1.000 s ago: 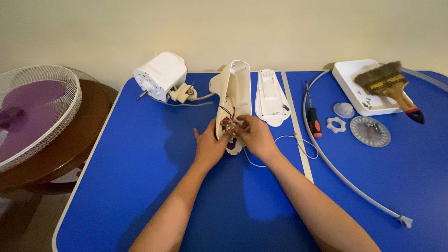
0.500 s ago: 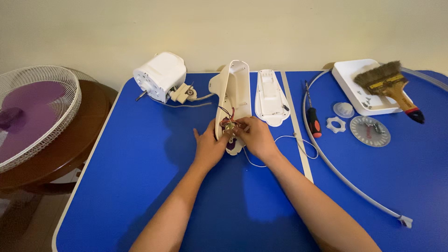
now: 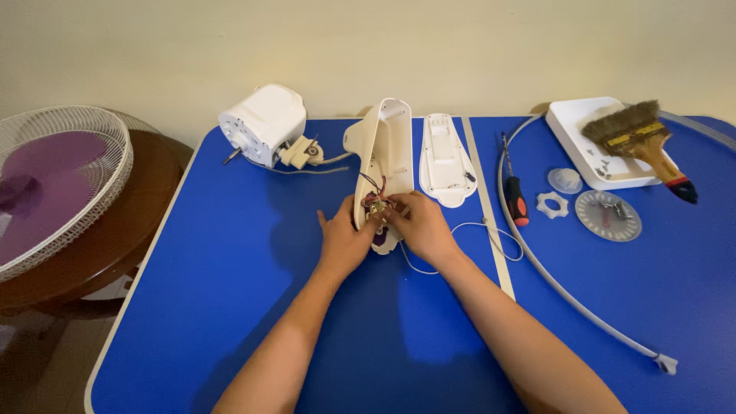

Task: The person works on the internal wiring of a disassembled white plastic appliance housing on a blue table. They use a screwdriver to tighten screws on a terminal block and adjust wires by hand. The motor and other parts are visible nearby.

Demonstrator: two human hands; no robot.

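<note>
Both hands, left hand [image 3: 343, 239] and right hand [image 3: 418, 227], are still pinching the wires [image 3: 374, 201] inside the white fan housing [image 3: 383, 149], barely shifting, fingers clenched on them.

left hand [image 3: 343, 239], right hand [image 3: 420, 228], fingertips together, forearms converging

A: What kind of place?

B: Home, looks like an improvised repair spot. Plain cream wall [image 3: 460, 46], blue folding table [image 3: 230, 253] pushed against it, round dark wooden side table [image 3: 84, 261] beside it.

A: What shows the repair?

B: Fan taken apart: grille with purple blade [image 3: 46, 176], white motor housing [image 3: 261, 123], screwdriver [image 3: 514, 192], paintbrush [image 3: 640, 138] on a white tray [image 3: 575, 138].
</note>
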